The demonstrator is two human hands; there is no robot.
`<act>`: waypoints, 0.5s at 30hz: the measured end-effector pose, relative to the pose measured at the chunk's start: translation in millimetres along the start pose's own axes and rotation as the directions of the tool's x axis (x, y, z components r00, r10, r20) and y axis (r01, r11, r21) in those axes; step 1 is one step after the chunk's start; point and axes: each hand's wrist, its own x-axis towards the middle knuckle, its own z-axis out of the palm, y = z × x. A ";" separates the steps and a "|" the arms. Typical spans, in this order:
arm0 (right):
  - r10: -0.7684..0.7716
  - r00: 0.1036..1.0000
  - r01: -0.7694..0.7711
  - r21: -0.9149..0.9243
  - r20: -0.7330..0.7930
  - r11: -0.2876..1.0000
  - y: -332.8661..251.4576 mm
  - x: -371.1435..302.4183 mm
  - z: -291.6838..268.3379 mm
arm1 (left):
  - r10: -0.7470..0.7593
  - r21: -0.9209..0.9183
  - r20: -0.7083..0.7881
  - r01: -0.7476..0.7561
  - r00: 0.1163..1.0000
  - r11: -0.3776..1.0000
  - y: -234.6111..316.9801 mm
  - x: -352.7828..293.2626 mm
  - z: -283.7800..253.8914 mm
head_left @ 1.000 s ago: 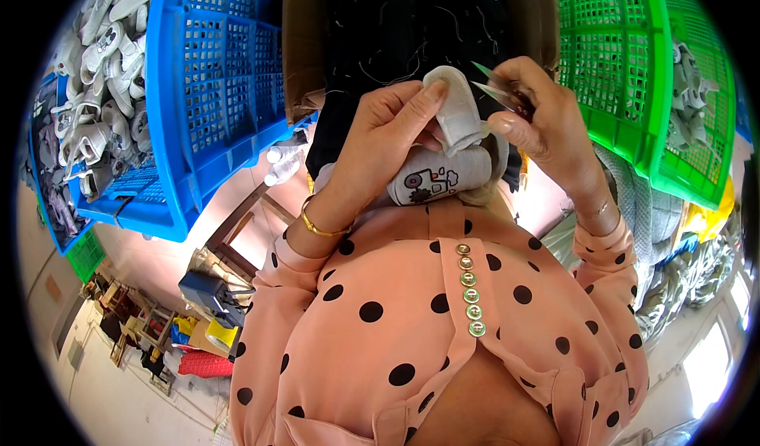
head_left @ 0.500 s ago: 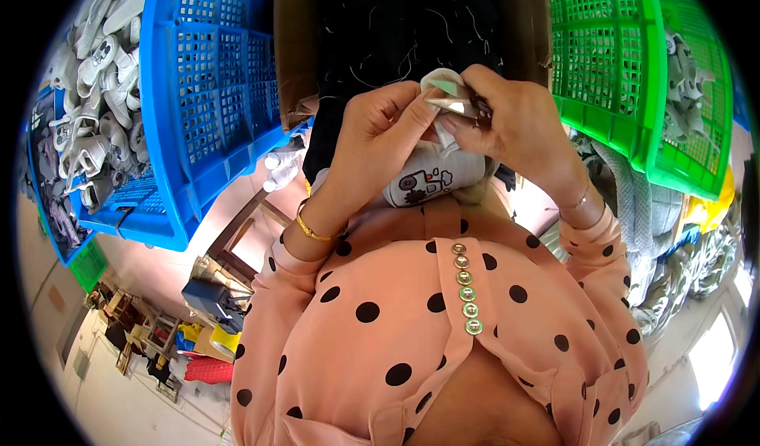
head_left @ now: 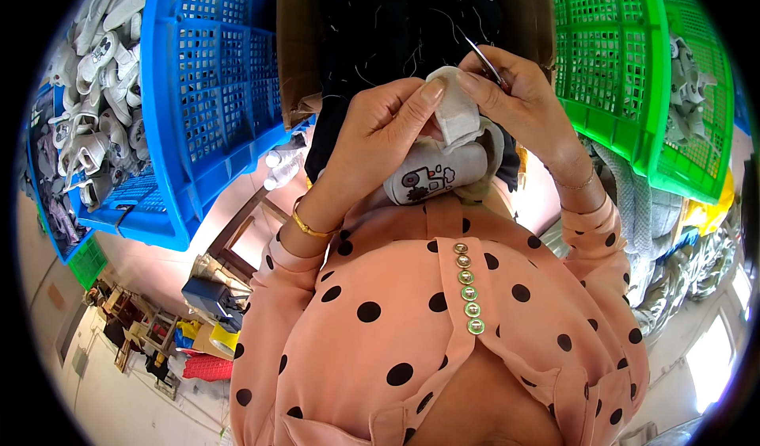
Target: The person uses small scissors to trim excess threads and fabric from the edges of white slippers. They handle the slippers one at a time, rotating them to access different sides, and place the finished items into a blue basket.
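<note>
My left hand [head_left: 388,125] is closed, pinching the edge of a white fabric shoe upper [head_left: 457,121] between thumb and fingers. In my right hand [head_left: 526,105] is a pair of small metal scissors [head_left: 486,64], its slim pointed end directed up and left, away from the fabric. The thumb and a finger of that hand also touch the upper's edge. Just below, against my lap, rests a pale fabric piece [head_left: 435,175] with a dark vehicle picture on it. Whether it joins the held upper is hidden. My fingers cover part of the scissors.
At left, a blue plastic crate [head_left: 178,121] stands by a heap of pale shoe uppers [head_left: 107,74]. A green crate [head_left: 653,105] is at right, with more pale pieces [head_left: 687,81]. Dark cloth strewn with loose threads [head_left: 380,42] lies ahead between brown cardboard sides [head_left: 297,58].
The scissors have swung away from the fabric and now point up and left beyond my right hand. More of the white upper shows between my hands.
</note>
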 end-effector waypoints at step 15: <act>-0.073 0.995 0.080 0.133 -0.063 0.988 -14.0 -4.1 2.7 | 0.286 0.259 -0.036 -0.268 0.957 0.928 12.9 -2.7 -16.1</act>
